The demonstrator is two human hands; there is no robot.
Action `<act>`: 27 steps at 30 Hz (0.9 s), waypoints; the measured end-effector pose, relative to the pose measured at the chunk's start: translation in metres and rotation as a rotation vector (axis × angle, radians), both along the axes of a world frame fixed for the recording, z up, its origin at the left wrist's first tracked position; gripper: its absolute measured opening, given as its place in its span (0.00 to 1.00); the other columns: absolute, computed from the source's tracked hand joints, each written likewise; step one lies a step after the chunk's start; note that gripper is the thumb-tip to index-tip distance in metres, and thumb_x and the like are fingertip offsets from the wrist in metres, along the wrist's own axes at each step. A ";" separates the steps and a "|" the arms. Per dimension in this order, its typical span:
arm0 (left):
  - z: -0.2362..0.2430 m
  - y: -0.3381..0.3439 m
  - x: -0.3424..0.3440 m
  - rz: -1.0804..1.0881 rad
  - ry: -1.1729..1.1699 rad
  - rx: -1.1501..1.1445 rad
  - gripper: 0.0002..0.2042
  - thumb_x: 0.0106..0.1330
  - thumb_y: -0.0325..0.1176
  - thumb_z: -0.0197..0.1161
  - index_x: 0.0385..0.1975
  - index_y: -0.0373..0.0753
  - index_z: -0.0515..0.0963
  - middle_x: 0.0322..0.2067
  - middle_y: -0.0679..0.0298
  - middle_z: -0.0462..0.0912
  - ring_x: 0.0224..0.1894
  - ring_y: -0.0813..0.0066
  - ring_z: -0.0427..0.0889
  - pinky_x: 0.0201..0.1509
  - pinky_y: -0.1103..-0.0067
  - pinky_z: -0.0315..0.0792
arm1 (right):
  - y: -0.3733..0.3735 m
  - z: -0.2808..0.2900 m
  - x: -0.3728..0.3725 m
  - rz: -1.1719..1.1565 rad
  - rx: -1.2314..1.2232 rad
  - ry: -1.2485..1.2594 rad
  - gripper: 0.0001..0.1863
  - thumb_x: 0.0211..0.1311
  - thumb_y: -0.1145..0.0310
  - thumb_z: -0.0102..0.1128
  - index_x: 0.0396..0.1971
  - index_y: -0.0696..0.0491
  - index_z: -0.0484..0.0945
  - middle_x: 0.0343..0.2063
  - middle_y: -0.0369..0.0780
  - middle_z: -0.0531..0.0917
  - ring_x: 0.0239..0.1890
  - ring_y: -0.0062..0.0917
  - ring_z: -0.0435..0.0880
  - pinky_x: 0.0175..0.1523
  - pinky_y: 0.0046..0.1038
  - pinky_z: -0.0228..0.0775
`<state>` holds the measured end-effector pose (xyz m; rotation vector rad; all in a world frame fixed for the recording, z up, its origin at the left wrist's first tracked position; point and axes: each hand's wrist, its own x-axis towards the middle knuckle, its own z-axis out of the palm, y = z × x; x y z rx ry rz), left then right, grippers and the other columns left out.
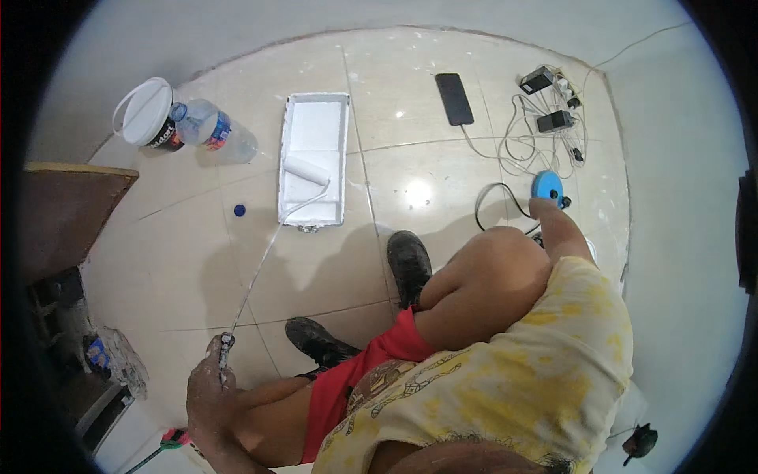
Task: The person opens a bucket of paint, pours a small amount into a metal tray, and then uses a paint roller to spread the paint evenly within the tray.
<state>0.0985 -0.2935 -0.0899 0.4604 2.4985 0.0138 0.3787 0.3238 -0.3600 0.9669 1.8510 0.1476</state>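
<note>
My left hand is closed around the handle of a paint roller. Its long thin rod runs from my fist to a white tray, where the white roller head lies across the middle. White smears mark the tray's rim. On the right, my right hand is beside a blue round object with black parts on it. The fingers of that hand cannot be made out, so neither a grip nor contact is certain. A black cable curls close by.
At the far left stand a white bucket and a clear plastic bottle; a blue cap lies nearer. A black phone is cabled toward adapters and tangled wires. A brown wooden piece juts in from the left.
</note>
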 end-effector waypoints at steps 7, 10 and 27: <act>0.005 0.006 -0.008 0.015 -0.073 -0.032 0.23 0.56 0.23 0.49 0.55 0.37 0.64 0.42 0.46 0.74 0.45 0.51 0.73 0.49 0.66 0.67 | 0.000 -0.020 -0.152 -0.100 0.013 1.031 0.24 0.53 0.61 0.53 0.48 0.58 0.70 0.47 0.51 0.74 0.51 0.40 0.72 0.55 0.33 0.65; 0.001 0.000 -0.007 -0.001 -0.029 -0.149 0.24 0.58 0.26 0.51 0.57 0.44 0.63 0.45 0.49 0.73 0.47 0.53 0.71 0.50 0.67 0.66 | -0.012 -0.045 -0.172 -0.071 0.096 0.993 0.22 0.54 0.64 0.51 0.48 0.57 0.67 0.41 0.50 0.76 0.49 0.40 0.73 0.53 0.36 0.67; 0.014 0.007 -0.010 0.072 -0.256 0.273 0.19 0.61 0.24 0.43 0.54 0.36 0.65 0.51 0.49 0.71 0.53 0.51 0.69 0.54 0.71 0.63 | 0.012 -0.026 -0.067 -0.204 0.250 0.515 0.17 0.55 0.67 0.49 0.46 0.52 0.72 0.41 0.42 0.79 0.45 0.35 0.78 0.46 0.35 0.71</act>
